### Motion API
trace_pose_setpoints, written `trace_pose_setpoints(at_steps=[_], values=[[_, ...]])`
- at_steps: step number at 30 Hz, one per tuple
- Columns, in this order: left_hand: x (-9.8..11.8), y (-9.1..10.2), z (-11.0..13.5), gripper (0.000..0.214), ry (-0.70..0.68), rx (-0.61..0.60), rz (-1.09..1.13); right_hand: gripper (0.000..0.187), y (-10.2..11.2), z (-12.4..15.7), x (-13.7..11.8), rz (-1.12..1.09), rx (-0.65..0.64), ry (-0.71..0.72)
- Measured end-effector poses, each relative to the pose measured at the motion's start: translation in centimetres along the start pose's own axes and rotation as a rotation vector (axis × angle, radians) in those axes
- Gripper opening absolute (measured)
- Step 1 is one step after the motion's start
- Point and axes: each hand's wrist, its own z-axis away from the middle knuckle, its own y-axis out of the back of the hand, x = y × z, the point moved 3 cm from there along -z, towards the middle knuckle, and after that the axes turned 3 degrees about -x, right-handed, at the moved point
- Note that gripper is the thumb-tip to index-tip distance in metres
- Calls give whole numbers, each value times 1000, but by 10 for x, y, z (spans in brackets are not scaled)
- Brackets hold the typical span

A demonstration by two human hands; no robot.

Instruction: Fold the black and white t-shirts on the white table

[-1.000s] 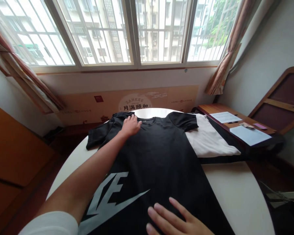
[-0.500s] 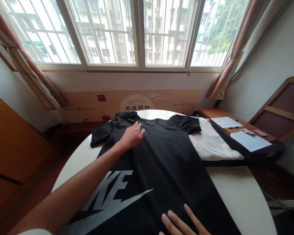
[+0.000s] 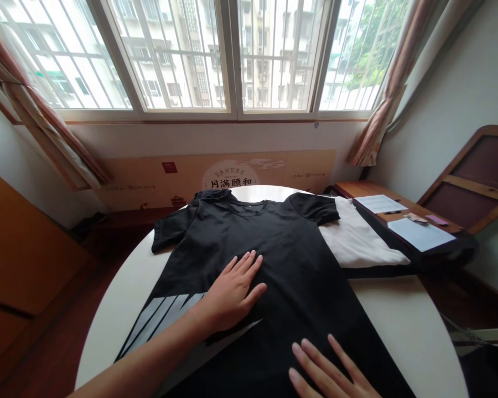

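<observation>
A black T-shirt [image 3: 282, 249] with a grey printed logo [image 3: 161, 315] lies spread flat on a round white table [image 3: 402, 326], collar toward the window. My left hand [image 3: 232, 290] rests palm down on the shirt's middle, fingers stretched out and lying flat, partly covering the logo. My right hand [image 3: 330, 373] lies flat on the lower part of the shirt near the frame's bottom edge, fingers spread. Neither hand holds anything.
A folded white garment [image 3: 359, 243] lies on the table under the shirt's right sleeve. A wooden side table [image 3: 357, 188] at right carries papers [image 3: 419, 232], a pen and small cards. A printed cardboard panel [image 3: 228, 174] leans below the window. Curtains hang at both sides.
My left hand has slid back from the collar area down to the shirt's middle. My right hand has stayed flat near the bottom hem, shifting slightly right.
</observation>
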Motion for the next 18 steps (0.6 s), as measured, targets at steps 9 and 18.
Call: trace_pose_setpoints(at_steps=[9,18], values=[[-21,-5,-8,74,256,22,-90,40,39,2,74,-455,-120,-376],[-14,1,-4,78,286,-44,-82,27,-49,-20,321,-729,111,-1437]])
